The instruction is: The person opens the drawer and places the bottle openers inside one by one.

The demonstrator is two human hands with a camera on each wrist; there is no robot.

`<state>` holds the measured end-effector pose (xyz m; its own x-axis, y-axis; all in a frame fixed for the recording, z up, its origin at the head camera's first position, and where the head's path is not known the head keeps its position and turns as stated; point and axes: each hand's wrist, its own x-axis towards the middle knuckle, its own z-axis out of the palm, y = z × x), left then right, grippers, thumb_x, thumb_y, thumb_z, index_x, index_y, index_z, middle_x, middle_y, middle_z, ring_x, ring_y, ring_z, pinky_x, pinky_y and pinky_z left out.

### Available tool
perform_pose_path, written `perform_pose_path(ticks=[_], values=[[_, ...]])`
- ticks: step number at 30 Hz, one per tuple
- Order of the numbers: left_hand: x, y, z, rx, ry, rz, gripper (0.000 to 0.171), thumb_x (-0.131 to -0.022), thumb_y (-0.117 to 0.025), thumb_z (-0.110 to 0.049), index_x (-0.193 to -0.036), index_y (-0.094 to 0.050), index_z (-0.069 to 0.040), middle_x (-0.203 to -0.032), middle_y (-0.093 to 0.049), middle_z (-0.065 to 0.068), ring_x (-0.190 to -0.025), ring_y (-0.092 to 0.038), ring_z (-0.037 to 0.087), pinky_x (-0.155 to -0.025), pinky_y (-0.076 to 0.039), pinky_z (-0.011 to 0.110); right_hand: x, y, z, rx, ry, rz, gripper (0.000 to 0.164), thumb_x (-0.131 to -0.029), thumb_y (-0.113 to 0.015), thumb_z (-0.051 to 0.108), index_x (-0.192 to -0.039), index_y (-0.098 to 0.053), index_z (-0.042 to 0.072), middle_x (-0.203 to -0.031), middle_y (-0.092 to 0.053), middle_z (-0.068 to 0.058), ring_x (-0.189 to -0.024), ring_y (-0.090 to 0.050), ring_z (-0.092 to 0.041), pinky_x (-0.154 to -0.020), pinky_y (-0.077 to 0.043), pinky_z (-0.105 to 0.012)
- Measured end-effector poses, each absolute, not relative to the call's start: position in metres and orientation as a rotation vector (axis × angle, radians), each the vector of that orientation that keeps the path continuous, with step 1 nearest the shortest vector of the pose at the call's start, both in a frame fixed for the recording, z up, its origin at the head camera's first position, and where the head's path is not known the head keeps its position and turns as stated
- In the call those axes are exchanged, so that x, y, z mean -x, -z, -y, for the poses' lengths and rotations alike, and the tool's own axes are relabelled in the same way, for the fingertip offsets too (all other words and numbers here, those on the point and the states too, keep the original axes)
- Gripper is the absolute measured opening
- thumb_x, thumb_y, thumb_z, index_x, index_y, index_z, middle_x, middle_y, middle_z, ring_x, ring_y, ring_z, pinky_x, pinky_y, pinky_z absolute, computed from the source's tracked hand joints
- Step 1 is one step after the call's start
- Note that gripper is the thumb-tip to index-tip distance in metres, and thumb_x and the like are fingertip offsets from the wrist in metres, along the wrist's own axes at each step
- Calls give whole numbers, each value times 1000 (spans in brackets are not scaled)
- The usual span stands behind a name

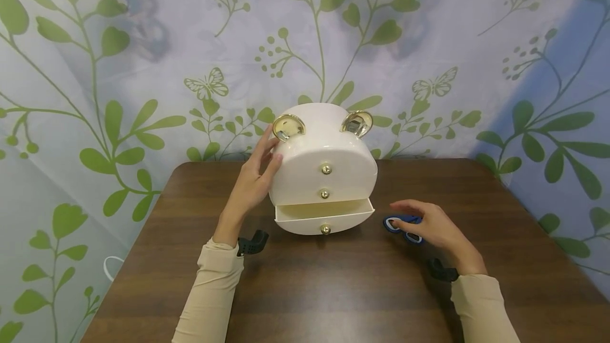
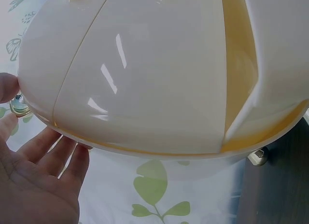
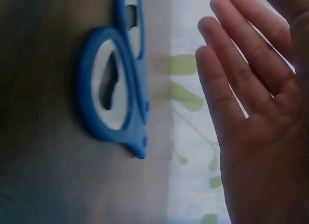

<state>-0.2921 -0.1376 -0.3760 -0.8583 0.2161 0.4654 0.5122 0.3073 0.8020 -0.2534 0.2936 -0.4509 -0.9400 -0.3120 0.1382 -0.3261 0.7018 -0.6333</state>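
A white rounded drawer box (image 1: 324,179) with two gold ears stands near the middle of the table. Its bottom drawer (image 1: 326,225) is pulled out; no contents show in the visible part. My left hand (image 1: 252,181) rests against the box's left side, just below the left ear (image 1: 288,127). In the left wrist view the left fingertips (image 2: 72,156) touch the curved side wall. My right hand (image 1: 431,226) hovers over a blue object with two white-lined loops (image 3: 111,84), like scissors handles, its fingers extended and holding nothing.
The brown wooden table (image 1: 324,290) spreads out around the box. Behind it hangs a pale curtain (image 1: 157,57) with green leaves and butterflies. A thin white loop (image 1: 111,269) shows beyond the table's left edge. Two more gold knobs (image 1: 326,169) sit above the pulled-out drawer.
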Motion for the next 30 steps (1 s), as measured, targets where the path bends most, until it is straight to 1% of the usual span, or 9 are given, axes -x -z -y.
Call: perform_pose_path(ticks=[5, 11, 15, 24, 30], values=[[292, 375, 138, 659, 1567, 2304, 66, -109, -52, -33, -163, -17, -46, -159, -45, 4, -148, -43, 23, -125, -32, 42, 257, 459, -298, -559, -989, 2903, 51, -92, -80, 27, -136, -66, 6, -135, -67, -15, -124, -62, -44, -101, -50, -66], [292, 375, 138, 668, 1561, 2300, 66, -109, -52, -30, -164, -17, -44, -159, -45, 6, -149, -42, 21, -125, -32, 41, 261, 473, -303, -568, -873, 2921, 56, -88, -84, 30, -136, -66, 6, -136, -65, -18, -127, -58, -45, -104, -48, -65], [292, 375, 138, 671, 1565, 2300, 66, -109, -52, -30, -164, -17, -43, -159, -45, 6, -149, -42, 21, -125, -32, 41, 262, 477, -305, -559, -837, 2942, 59, -88, -85, 33, -136, -66, 5, -134, -65, -20, -123, -59, -43, -101, -50, -63], [293, 374, 138, 673, 1561, 2309, 66, -110, -51, -33, -164, -16, -45, -160, -44, 6, -149, -42, 24, -125, -32, 42, 261, 475, -305, -527, -809, 2974, 55, -87, -84, 34, -134, -69, 8, -131, -68, -19, -120, -61, -42, -101, -50, -64], [292, 376, 138, 672, 1562, 2304, 66, -110, -51, -32, -164, -16, -45, -159, -45, 6, -148, -43, 24, -125, -33, 42, 262, 479, -304, -564, -775, 2930, 52, -86, -86, 35, -128, -72, 8, -125, -71, -16, -114, -64, -37, -97, -53, -60]])
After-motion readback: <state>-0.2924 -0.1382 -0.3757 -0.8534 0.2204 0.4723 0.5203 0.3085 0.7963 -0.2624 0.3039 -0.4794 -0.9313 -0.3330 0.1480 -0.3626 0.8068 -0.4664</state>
